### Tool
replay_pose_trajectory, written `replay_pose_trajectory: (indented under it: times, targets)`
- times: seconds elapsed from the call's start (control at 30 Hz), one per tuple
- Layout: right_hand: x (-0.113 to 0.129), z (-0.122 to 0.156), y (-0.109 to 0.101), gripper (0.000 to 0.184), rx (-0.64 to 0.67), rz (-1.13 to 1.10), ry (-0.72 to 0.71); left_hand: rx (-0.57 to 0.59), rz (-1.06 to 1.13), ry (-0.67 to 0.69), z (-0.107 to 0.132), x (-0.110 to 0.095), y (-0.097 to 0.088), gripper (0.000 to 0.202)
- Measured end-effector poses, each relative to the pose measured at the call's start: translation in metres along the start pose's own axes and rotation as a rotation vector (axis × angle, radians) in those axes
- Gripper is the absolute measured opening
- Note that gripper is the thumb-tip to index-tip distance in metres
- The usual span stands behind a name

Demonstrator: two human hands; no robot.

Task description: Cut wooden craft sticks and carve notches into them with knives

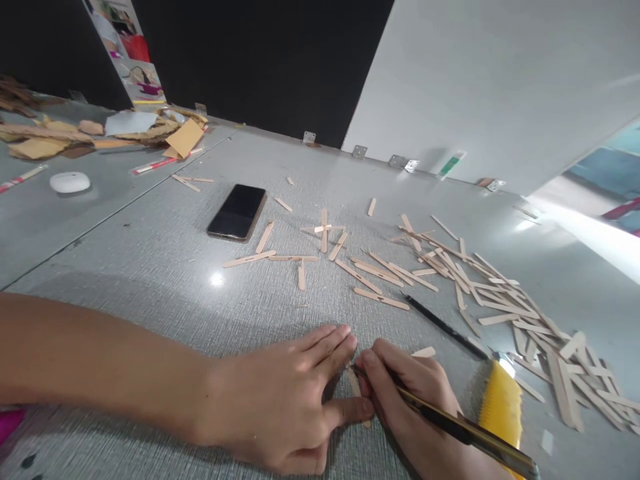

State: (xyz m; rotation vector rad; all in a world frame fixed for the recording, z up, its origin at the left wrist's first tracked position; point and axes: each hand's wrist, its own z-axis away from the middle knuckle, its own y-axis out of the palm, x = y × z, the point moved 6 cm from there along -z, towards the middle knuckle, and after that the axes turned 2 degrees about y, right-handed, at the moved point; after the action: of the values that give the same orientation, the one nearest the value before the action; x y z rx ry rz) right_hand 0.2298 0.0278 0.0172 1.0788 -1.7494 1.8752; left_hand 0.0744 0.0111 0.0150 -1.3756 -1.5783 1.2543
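My left hand [295, 393] lies on the grey table with its fingers together, its thumb pressing down a small wooden craft stick [353, 381]. The stick is partly hidden by both hands. In a pinch, my right hand [415, 400] grips a slim black and gold craft knife [450, 425], whose tip meets the stick between the two hands. Beside my right hand lies a yellow ridged handle [501, 403] with a metal end. A slim black pen-like tool [445, 327] rests just beyond it.
Many loose craft sticks [500, 300] are heaped along the right. Shorter pieces and a small stick cross [324, 230] lie ahead. A phone [237, 212], a white earbud case [70, 182] and torn cardboard [185, 138] sit left. Black and white panels [450, 80] stand behind.
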Motion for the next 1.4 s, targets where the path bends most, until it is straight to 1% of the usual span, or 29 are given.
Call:
replay_pose_trajectory:
  times: [0.2, 0.4, 0.53, 0.63, 0.7, 0.77, 0.83, 0.93, 1.03, 1.13, 1.23, 1.3, 1.33, 1.4]
  targets:
    - [-0.012, 0.001, 0.002, 0.050, 0.103, -0.020, 0.120, 0.001, 0.034, -0.003, 0.001, 0.001, 0.002, 0.061]
    - [-0.010, 0.002, 0.003, 0.051, 0.027, -0.049, 0.161, 0.024, 0.042, -0.005, 0.000, 0.001, 0.002, 0.064]
    - [-0.009, 0.001, 0.003, 0.055, 0.060, -0.140, 0.230, 0.043, 0.064, 0.000, 0.000, 0.000, 0.001, 0.063]
    - [-0.012, 0.001, 0.003, 0.054, 0.094, -0.195, 0.250, 0.032, 0.107, -0.003, 0.000, 0.002, 0.000, 0.062]
    - [-0.016, 0.003, -0.001, 0.052, 0.076, -0.133, 0.213, 0.025, 0.159, 0.006, 0.002, 0.004, 0.001, 0.060]
    - [-0.017, 0.005, -0.004, 0.050, 0.047, -0.006, 0.130, 0.025, 0.218, 0.033, 0.003, 0.007, 0.002, 0.057]
    - [-0.018, 0.008, -0.005, 0.047, 0.047, 0.079, 0.059, 0.015, 0.278, 0.062, 0.004, 0.010, 0.001, 0.053]
    - [-0.017, 0.009, -0.003, 0.046, 0.095, 0.062, 0.021, 0.007, 0.345, 0.084, 0.004, 0.014, -0.002, 0.047]
    - [-0.011, 0.008, -0.003, 0.046, 0.123, 0.041, -0.021, -0.018, 0.343, 0.097, 0.003, 0.013, -0.003, 0.039]
    - [-0.007, 0.008, -0.003, 0.047, 0.127, 0.049, -0.039, -0.105, 0.304, 0.096, 0.004, 0.013, -0.003, 0.035]
    - [-0.005, 0.009, -0.004, 0.046, 0.113, 0.068, -0.065, -0.174, 0.331, 0.068, 0.005, 0.014, -0.004, 0.027]
    - [-0.003, 0.009, -0.004, 0.046, 0.090, 0.074, -0.092, -0.209, 0.368, -0.004, 0.004, 0.018, -0.006, 0.032]
    - [-0.002, 0.009, -0.004, 0.045, 0.089, 0.069, -0.101, -0.212, 0.378, -0.073, 0.004, 0.022, -0.005, 0.042]
    - [0.000, 0.009, -0.003, 0.045, 0.093, 0.045, -0.115, -0.170, 0.371, -0.238, 0.003, 0.028, -0.002, 0.075]
